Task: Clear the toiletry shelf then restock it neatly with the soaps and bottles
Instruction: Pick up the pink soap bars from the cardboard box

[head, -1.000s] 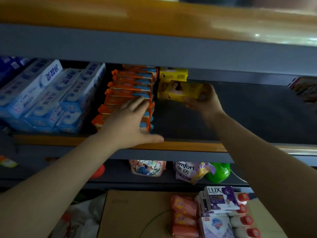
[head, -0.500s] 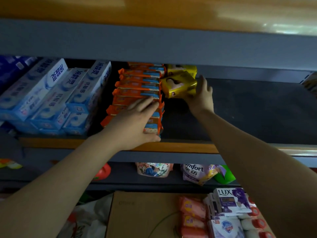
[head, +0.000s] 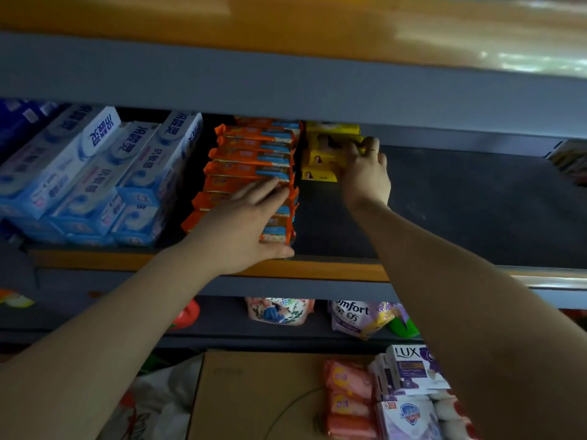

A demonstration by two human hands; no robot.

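On the dark toiletry shelf point(head: 460, 211) a row of orange soap packs point(head: 251, 154) runs from front to back. My left hand point(head: 244, 223) rests flat on the front packs, fingers straight and thumb at the shelf lip. Yellow soap boxes point(head: 320, 154) are stacked at the back, right beside the orange row. My right hand point(head: 367, 173) reaches in and grips the right end of a yellow box in that stack, its fingers curled over the top.
Blue-and-white toothpaste boxes point(head: 95, 173) fill the shelf's left side. Below, a Comfort pouch point(head: 352, 315) stands on a lower shelf. Further down are a cardboard box point(head: 254, 392), pink soap packs point(head: 347, 395) and a LUX box point(head: 413, 366).
My right hand has moved a yellow soap box back and left, from tilted in the air to lying among the stacked yellow boxes. My left hand has stayed on the orange packs.
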